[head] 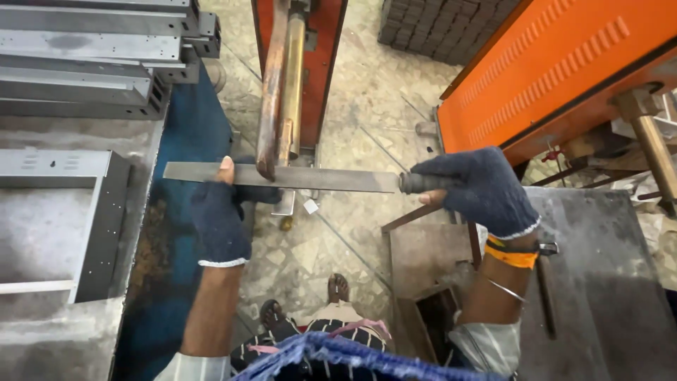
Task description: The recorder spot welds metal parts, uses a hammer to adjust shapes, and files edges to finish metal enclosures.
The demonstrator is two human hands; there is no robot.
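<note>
A long flat metal file is held level with its long axis running left to right, its dark handle clenched in the gloved right hand and its left end pinched by the gloved left hand, against a rusty curved bar.

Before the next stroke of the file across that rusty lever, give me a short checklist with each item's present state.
1. Right hand wrapped around the file's handle: ok.
2. Left hand steadying the far end of the file: ok.
3. Gloves on both hands: ok.
4. File lying across the lever, touching it: ok.
5. Lever fixed firmly: cannot tell.
6. Feet in open sandals: not ok.
</note>
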